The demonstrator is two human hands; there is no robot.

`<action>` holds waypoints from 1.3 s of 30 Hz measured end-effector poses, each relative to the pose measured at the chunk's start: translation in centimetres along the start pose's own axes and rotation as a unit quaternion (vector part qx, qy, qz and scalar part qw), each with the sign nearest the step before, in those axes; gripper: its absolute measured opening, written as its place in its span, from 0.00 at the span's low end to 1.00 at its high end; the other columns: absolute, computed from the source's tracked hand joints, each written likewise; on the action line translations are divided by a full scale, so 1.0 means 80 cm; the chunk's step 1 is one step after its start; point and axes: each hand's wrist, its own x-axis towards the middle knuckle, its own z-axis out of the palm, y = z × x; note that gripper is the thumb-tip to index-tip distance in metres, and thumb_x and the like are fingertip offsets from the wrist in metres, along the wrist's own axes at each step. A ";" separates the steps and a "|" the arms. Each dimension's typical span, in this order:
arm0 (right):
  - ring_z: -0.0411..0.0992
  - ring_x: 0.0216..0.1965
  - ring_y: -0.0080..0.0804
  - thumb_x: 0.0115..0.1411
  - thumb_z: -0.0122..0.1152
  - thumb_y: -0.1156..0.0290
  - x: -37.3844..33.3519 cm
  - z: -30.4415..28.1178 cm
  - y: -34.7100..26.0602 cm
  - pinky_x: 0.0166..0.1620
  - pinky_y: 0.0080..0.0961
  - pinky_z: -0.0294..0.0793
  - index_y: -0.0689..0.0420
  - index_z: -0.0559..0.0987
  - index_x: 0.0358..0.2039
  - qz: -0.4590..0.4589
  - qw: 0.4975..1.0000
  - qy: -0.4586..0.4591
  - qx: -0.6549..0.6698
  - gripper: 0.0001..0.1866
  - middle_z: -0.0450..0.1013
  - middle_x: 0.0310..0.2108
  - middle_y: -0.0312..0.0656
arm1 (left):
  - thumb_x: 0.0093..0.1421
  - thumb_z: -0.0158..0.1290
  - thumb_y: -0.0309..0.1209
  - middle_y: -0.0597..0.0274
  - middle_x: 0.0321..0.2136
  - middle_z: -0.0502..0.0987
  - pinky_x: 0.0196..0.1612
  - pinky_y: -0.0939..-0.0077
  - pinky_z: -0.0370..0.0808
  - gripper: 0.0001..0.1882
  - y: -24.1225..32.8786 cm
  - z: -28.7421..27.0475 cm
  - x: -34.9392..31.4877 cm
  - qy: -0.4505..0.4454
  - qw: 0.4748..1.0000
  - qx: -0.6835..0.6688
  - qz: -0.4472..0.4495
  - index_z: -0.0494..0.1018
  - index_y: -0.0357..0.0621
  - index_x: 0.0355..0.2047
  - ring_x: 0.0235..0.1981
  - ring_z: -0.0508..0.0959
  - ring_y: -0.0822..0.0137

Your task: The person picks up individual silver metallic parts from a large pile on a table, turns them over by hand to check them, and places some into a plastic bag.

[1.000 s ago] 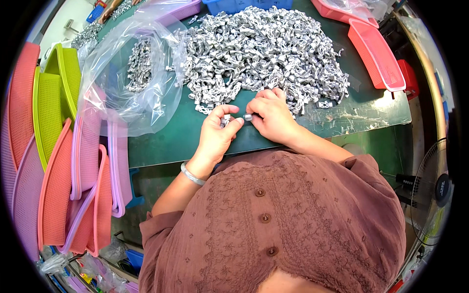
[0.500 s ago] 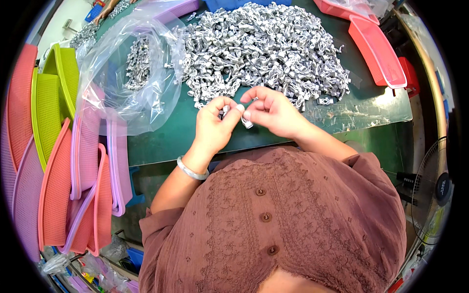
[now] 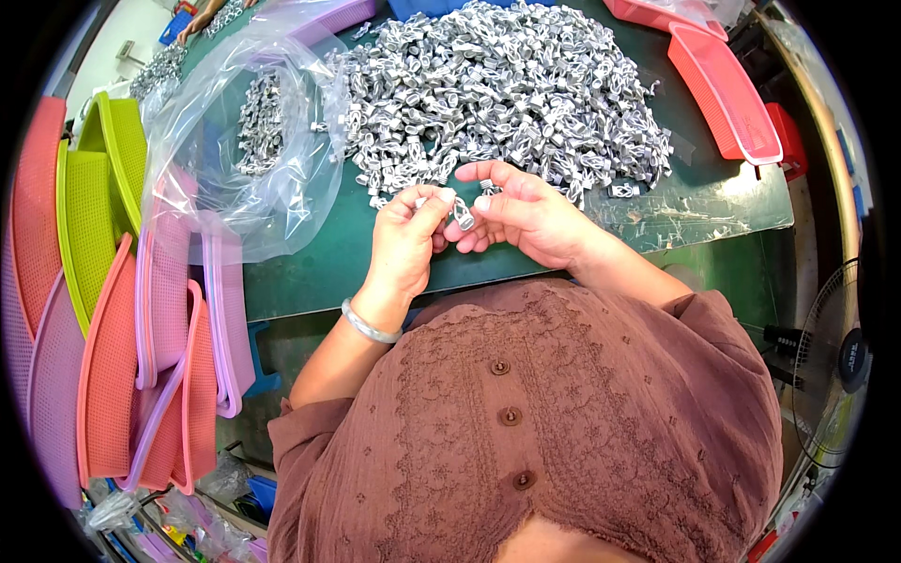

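Between thumb and forefinger my left hand pinches a small grey-and-white looped piece, which looks like a short coiled cable with a plug end. Its loop hangs out toward my right hand. The right fingers are apart and lightly curled beside the piece; whether a fingertip touches it is hard to tell. Just beyond both hands lies a large heap of similar grey-and-white pieces on the dark green table.
A clear plastic bag lies left of the heap, with more small pieces at it. Pink, purple and green baskets stack at my left. A red tray sits at the right, a fan below it. Another person's hand shows far left.
My right hand has loosened from its pinch and its fingers have spread. The looped piece now shows more fully between my hands, still held by the left.
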 end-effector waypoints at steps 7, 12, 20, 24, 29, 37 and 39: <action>0.69 0.31 0.24 0.53 0.57 0.76 0.005 -0.005 0.011 0.37 0.18 0.68 0.58 0.56 0.52 -0.069 0.994 0.025 -0.081 0.28 0.70 0.28 0.37 | 0.58 0.50 0.32 0.70 0.18 0.69 0.19 0.87 0.60 0.09 -0.003 -0.004 0.000 -0.095 0.991 -0.091 0.007 0.73 0.41 0.36 0.16 0.64 0.80; 0.67 0.32 0.19 0.53 0.56 0.78 0.005 -0.002 0.016 0.39 0.16 0.66 0.59 0.57 0.52 -0.138 0.974 0.031 -0.179 0.27 0.68 0.30 0.35 | 0.58 0.49 0.31 0.70 0.18 0.68 0.20 0.85 0.61 0.09 -0.004 -0.004 0.001 -0.098 0.985 -0.133 -0.042 0.73 0.40 0.36 0.17 0.64 0.78; 0.66 0.39 0.37 0.44 0.62 0.72 0.000 -0.032 0.001 0.42 0.31 0.64 0.58 0.75 0.32 -0.305 0.643 0.145 -0.687 0.12 0.69 0.36 0.40 | 0.59 0.46 0.33 0.66 0.23 0.70 0.23 0.81 0.64 0.08 -0.007 -0.015 0.002 -0.071 0.986 -0.147 -0.042 0.70 0.41 0.33 0.22 0.67 0.74; 0.60 0.46 0.35 0.40 0.64 0.67 -0.003 -0.025 0.002 0.47 0.33 0.58 0.57 0.76 0.26 -0.278 0.509 0.142 -0.802 0.12 0.67 0.41 0.40 | 0.60 0.45 0.33 0.63 0.25 0.72 0.26 0.77 0.70 0.07 -0.009 -0.014 0.004 -0.044 0.984 -0.162 -0.052 0.69 0.43 0.29 0.26 0.72 0.69; 0.61 0.46 0.35 0.42 0.62 0.68 -0.001 -0.028 0.004 0.47 0.33 0.58 0.58 0.76 0.26 -0.295 0.487 0.100 -0.816 0.10 0.68 0.39 0.39 | 0.59 0.46 0.33 0.61 0.25 0.73 0.29 0.73 0.74 0.07 -0.006 -0.012 0.000 -0.031 0.985 -0.143 -0.088 0.68 0.43 0.33 0.28 0.75 0.64; 0.65 0.40 0.34 0.45 0.58 0.70 0.008 -0.028 0.011 0.41 0.32 0.64 0.57 0.74 0.28 -0.442 0.506 0.046 -0.739 0.08 0.69 0.35 0.37 | 0.59 0.47 0.33 0.64 0.18 0.70 0.24 0.78 0.73 0.10 -0.007 -0.010 -0.001 -0.060 0.987 -0.062 -0.139 0.69 0.40 0.35 0.23 0.74 0.68; 0.66 0.37 0.35 0.45 0.59 0.71 0.010 -0.025 0.014 0.38 0.32 0.66 0.57 0.73 0.28 -0.469 0.518 0.022 -0.715 0.08 0.69 0.34 0.37 | 0.59 0.48 0.30 0.65 0.19 0.70 0.24 0.82 0.72 0.09 -0.014 -0.010 0.000 -0.072 0.991 -0.059 -0.100 0.70 0.38 0.36 0.23 0.73 0.72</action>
